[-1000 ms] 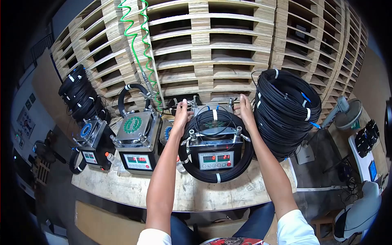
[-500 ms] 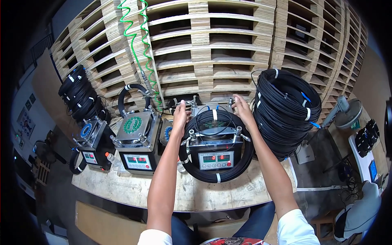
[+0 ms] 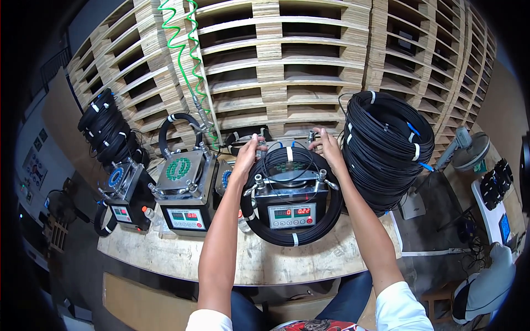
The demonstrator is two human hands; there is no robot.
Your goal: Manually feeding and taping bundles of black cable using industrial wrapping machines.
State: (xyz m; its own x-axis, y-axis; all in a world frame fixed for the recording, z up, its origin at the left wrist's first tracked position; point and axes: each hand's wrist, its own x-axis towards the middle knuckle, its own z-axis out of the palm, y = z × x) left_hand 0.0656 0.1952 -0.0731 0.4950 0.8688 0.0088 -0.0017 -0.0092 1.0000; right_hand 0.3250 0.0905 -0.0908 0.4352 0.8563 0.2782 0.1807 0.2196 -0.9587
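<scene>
A black box-shaped press machine [image 3: 292, 214] with a metal plate on top and a lit digital panel stands in front of me. A black cable coil [image 3: 295, 239] with white ties hangs around it, its upper part looping over the plate. My left hand [image 3: 247, 157] is at the far left corner post, fingers bent inward and covering what they touch. At the far right corner, my right hand [image 3: 330, 150] curls its fingers beside a metal clamp post [image 3: 311, 135]. Lever clamps [image 3: 322, 176] sit on the near corners, with no hand on them.
Two similar machines [image 3: 185, 190] stand on the left of the wooden table [image 3: 182, 248]. Tall stacks of black cable coils [image 3: 381, 160] rise at right and far left. Wooden pallets [image 3: 270, 55] wall the back, with green spiral air hoses [image 3: 182, 66] hanging before them. A fan [image 3: 472, 149] stands at right.
Both hands have shifted slightly, the left one inward to the right with its fingers more bent. The displays on the front machine and the one left of it show different digits.
</scene>
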